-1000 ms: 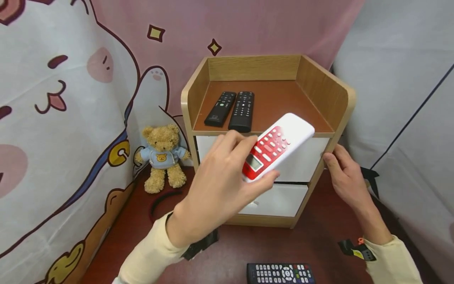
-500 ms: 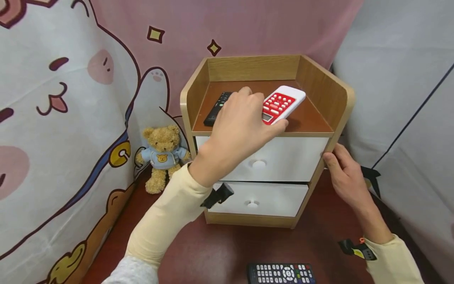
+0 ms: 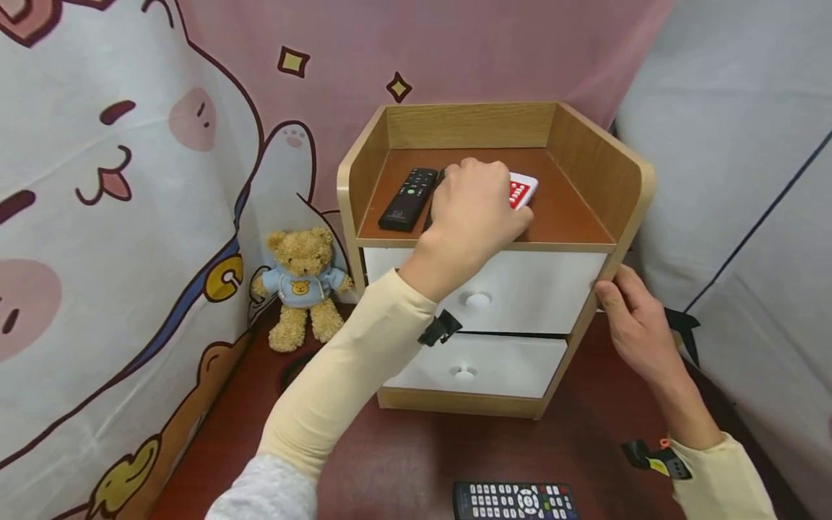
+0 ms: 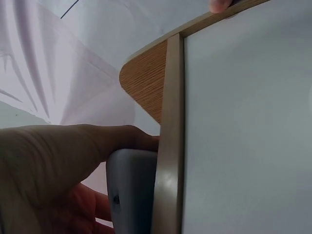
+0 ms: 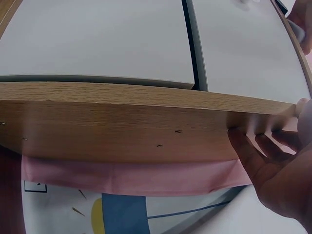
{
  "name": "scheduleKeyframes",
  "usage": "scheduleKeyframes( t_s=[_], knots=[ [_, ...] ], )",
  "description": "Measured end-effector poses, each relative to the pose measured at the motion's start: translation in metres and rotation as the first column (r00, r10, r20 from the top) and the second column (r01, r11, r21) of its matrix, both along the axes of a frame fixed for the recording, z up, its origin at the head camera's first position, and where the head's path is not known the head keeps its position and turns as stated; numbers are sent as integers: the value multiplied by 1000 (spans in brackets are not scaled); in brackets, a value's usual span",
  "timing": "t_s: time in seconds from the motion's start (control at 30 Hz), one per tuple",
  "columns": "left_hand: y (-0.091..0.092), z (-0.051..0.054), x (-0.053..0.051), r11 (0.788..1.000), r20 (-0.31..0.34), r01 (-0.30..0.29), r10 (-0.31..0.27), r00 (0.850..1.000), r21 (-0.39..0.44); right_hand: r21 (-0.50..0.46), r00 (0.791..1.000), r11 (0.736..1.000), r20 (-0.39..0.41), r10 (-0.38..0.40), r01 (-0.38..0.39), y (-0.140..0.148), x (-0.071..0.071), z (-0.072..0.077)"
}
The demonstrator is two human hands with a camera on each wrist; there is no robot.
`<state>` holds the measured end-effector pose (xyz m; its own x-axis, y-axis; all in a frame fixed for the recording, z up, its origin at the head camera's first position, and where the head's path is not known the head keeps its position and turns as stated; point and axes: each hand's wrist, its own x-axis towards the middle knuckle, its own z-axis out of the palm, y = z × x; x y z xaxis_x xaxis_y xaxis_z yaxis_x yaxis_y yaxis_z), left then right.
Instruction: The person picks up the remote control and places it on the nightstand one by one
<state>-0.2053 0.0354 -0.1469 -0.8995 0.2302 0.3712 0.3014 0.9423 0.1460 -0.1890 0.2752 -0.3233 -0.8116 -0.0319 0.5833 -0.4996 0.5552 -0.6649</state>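
Observation:
My left hand (image 3: 477, 209) holds a white remote control (image 3: 522, 191) with a red keypad, low over the brown top of a small wooden cabinet (image 3: 468, 126). In the left wrist view, the remote (image 4: 130, 187) sits between thumb and fingers beside the cabinet's front edge; whether it touches the top, I cannot tell. Left of that hand lies a black remote (image 3: 408, 198); a second black one beside it is mostly hidden behind the hand. My right hand (image 3: 640, 325) grips the cabinet's right front edge, thumb in front and fingertips against the side panel (image 5: 122, 129).
Two white drawers (image 3: 533, 289) with round knobs form the cabinet's front. Another black remote (image 3: 513, 502) lies on the dark red floor in front. A teddy bear (image 3: 302, 282) in a blue hoodie sits left of the cabinet. Raised panels border the cabinet top on three sides.
My left hand has carried the white and red remote forward and down, from in front of the cabinet to just over its top. My right hand stays on the cabinet's edge.

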Motion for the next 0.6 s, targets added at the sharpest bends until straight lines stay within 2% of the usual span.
scheduleKeyframes(
  t_s=[0.27, 0.4, 0.6],
  knots=[
    [10, -1, -6, 996, -40, -28, 25, 999, -89, 0, 1000, 1000, -9, 4, -4, 1, -1, -1],
    [17, -1, -12, 987, -33, -60, 56, 998, -148, -4, 1000, 1000, -13, 6, -6, 1, -1, -1],
    [23, -2, -16, 983, -11, -78, 77, 997, -163, 1, 1000, 1000, 9, -3, 3, 2, 0, 0]
  ],
)
